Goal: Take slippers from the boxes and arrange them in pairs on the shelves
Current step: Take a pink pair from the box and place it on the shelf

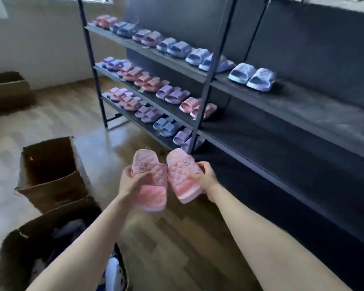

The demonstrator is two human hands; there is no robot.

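Observation:
I hold two pink quilted slippers side by side in front of me, toes pointing away. My left hand (132,181) grips the left pink slipper (150,171) from its left side. My right hand (205,178) grips the right pink slipper (182,170) at its right edge. Both hang in the air above the floor, just before the lowest shelf (250,152) of the dark rack (210,66). The rack's three shelves carry pairs of pink, purple and blue slippers along their left halves.
An open cardboard box (48,177) stands on the wooden floor at my left. A second box (29,248) with slippers inside sits at the bottom left. Another box (8,91) stands by the far wall. The right halves of the shelves (313,106) are bare.

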